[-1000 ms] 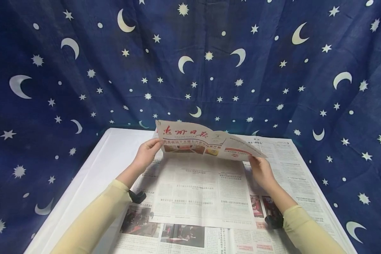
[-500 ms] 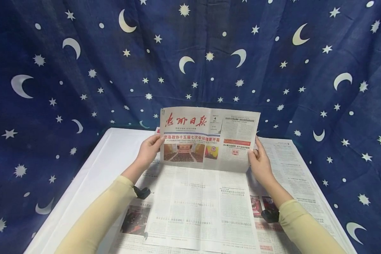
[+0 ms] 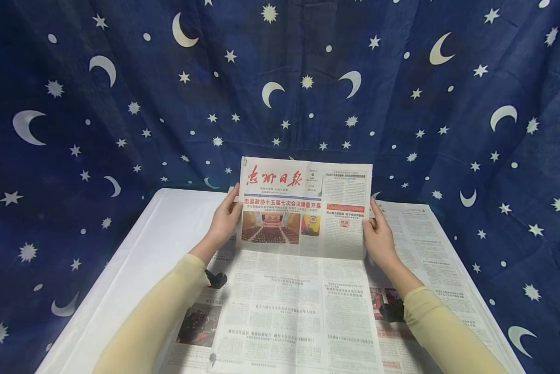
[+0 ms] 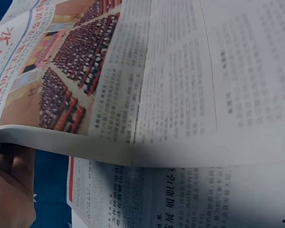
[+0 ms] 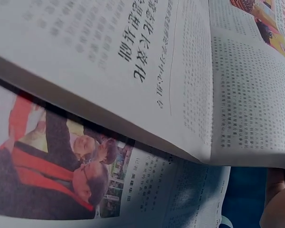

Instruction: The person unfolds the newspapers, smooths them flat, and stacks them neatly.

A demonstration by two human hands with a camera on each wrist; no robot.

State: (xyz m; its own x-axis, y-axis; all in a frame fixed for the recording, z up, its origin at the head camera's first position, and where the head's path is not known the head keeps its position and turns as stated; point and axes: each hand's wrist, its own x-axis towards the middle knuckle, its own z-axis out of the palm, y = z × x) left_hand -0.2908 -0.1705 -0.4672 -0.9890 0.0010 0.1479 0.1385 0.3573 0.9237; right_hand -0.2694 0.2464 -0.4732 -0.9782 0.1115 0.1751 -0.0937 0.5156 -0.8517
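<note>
A newspaper (image 3: 303, 244) with a red masthead and a colour photo of a hall is held up in the head view, its upper part raised and its lower part sloping toward the person. At its left edge, my left hand (image 3: 226, 218) pinches the paper between thumb and fingers. My right hand (image 3: 379, 231) grips the right edge at about the same height. In the left wrist view the left hand (image 4: 12, 185) shows at the paper's edge. The right hand (image 5: 280, 202) appears at the lower right corner of the right wrist view, its fingers partly behind the sheet.
More newspaper sheets (image 3: 429, 259) lie spread on the white table (image 3: 163, 223) beneath the held one. A dark blue curtain (image 3: 280, 78) with moons and stars hangs behind the table. Each wrist wears a black device (image 3: 216, 279).
The newspaper's upper part has swung from drooping away to standing up facing the person. Its lower part has come nearer the front. Both hands kept their hold and moved slightly closer together.
</note>
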